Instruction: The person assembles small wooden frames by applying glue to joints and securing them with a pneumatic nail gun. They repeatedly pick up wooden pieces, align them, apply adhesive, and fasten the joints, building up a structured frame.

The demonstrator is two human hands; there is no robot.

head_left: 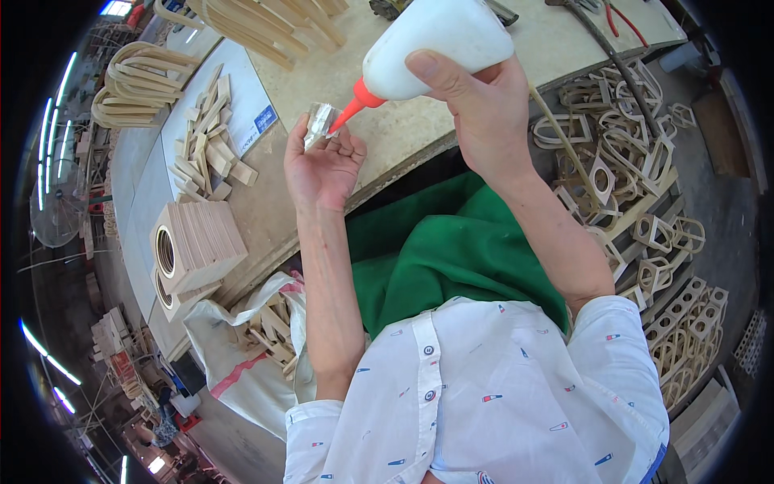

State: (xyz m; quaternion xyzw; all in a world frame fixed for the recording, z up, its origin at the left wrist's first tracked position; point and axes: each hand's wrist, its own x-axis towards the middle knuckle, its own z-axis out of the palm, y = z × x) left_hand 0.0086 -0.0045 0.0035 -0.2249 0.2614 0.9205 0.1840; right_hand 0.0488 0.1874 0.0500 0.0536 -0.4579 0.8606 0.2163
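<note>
Over the workbench (314, 77), my right hand (492, 113) grips a white squeeze bottle (439, 44), tipped so its red nozzle (355, 105) points down and to the left. The nozzle's tip reaches a small pale wooden piece (321, 121) that my left hand (325, 165) holds between thumb and fingers, palm up. White streaks show on the piece; I cannot tell from here whether the tip touches it. Left of my left hand lies a loose heap of short wooden strips (210, 149).
Stacked square boards with round holes (205, 242) stand at the bench's left edge. Bent wooden loops (149, 77) stand at the far left. A white sack (246, 379) of wood pieces leans below. Wooden frames (621, 161) pile up at right; pliers (621, 24) lie at the far right.
</note>
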